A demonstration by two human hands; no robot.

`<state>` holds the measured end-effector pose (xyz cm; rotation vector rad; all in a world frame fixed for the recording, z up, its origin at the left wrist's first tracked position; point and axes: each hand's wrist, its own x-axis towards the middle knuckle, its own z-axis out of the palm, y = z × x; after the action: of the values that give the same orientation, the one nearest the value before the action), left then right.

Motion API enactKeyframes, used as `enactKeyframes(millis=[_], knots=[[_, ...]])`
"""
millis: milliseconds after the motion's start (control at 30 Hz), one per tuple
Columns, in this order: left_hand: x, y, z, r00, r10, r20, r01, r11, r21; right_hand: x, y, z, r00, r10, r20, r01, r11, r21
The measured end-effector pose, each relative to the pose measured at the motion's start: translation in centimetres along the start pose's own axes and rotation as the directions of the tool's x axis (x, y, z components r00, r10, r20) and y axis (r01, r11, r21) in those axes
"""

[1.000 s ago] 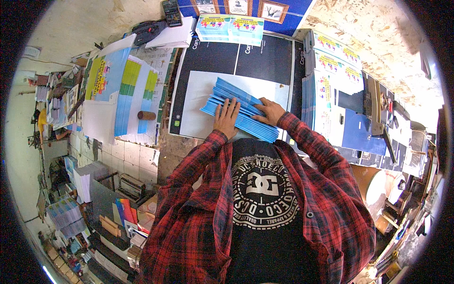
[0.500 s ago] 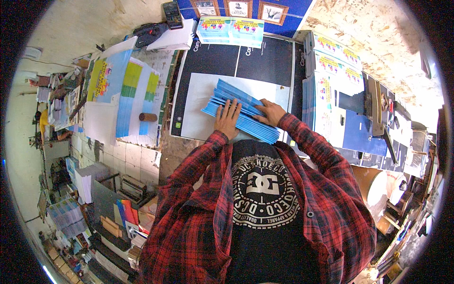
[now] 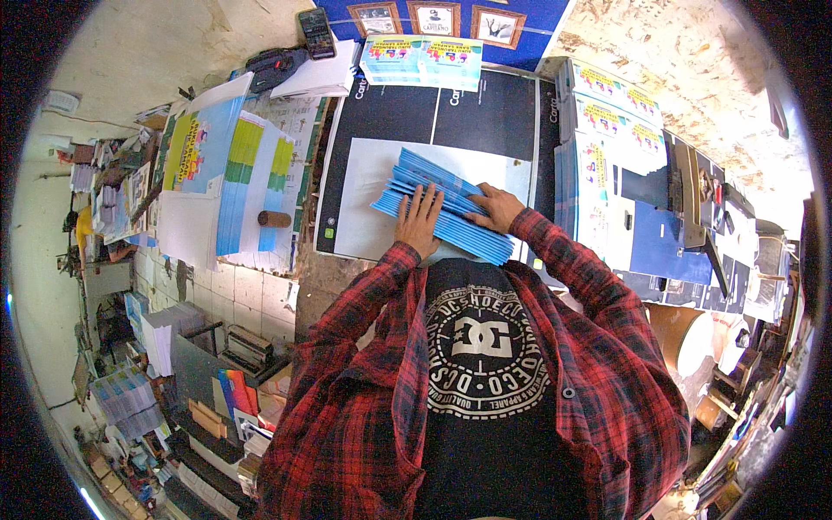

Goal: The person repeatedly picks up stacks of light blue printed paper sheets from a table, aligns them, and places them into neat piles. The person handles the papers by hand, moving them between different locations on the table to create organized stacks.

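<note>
A fanned row of blue-edged booklets [image 3: 433, 178] lies slantwise on a white sheet [image 3: 368, 165] in front of me, overlapping like shingles. My left hand [image 3: 419, 224] rests flat on their near left part, fingers spread and pointing away from me. At the right side of the row, my right hand [image 3: 497, 208] has its fingers bent over the booklets, gripping them. Part of its fingertips is hidden from view.
Black boards [image 3: 485, 113] lie under the sheet. Stacked printed booklets [image 3: 594, 165] stand to the right, beside a dark metal device [image 3: 689, 195]. Left are more blue and green booklets [image 3: 238, 191] and a brown cylinder [image 3: 275, 219]. A phone [image 3: 316, 35] sits at the back.
The view has shifted very slightly. Both hands stay in the same places on the booklets.
</note>
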<state>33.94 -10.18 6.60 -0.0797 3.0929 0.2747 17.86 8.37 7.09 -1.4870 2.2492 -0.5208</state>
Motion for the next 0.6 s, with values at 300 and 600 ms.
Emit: enactKeyframes(millis=[300, 600], knots=[[0.2, 0.2, 0.1, 0.999, 0.007, -0.035, -0.007, 1.000, -0.011, 0.5, -1.0, 0.3, 0.989, 0.147, -0.017, -0.148, 0.987, -0.055], [-0.2, 0.0, -0.1, 0.997, 0.016, 0.072, -0.019, 0.999, 0.039, 2.4, -0.4, 0.2, 0.925, 0.369, -0.096, -0.367, 0.930, 0.032]])
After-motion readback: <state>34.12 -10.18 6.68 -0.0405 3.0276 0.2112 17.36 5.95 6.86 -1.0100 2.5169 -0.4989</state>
